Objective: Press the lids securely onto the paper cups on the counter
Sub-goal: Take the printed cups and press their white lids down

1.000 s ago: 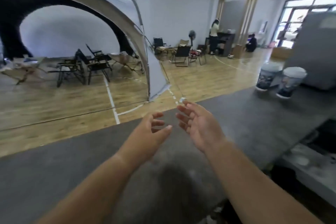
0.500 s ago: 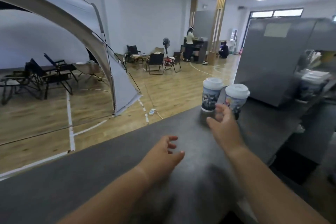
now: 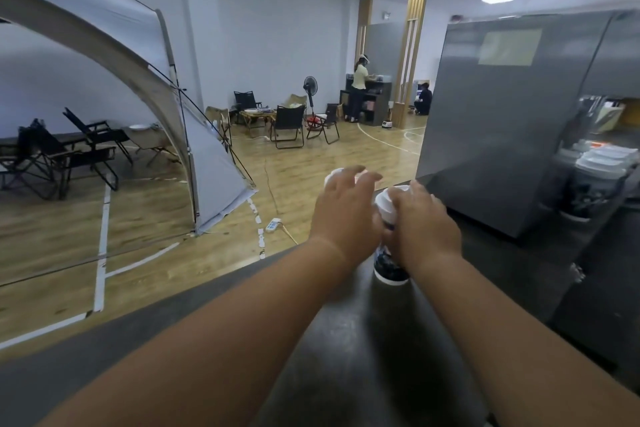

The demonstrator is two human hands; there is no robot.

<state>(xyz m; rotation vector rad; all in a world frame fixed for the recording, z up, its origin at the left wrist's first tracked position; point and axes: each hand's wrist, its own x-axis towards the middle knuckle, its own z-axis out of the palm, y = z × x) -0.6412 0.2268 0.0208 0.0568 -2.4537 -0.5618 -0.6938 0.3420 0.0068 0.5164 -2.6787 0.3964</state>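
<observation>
Two paper cups with white lids stand close together on the dark counter. My left hand reaches over the left cup; its fingers stretch out across the left cup's lid, of which only an edge shows. My right hand lies on top of the right cup, fingers curled over the right cup's lid and thumb down its side. The right cup's dark printed body shows between my wrists. The left cup's body is hidden behind my left hand.
A tall grey panel stands on the counter just right of the cups. Stacked clear containers sit further right. The counter's far edge runs just beyond the cups, with wooden floor, a tent and folding chairs past it.
Both hands have moved forward from above the bare counter onto the two cups. The right hand reached them first; the left hand followed onto the left lid.
</observation>
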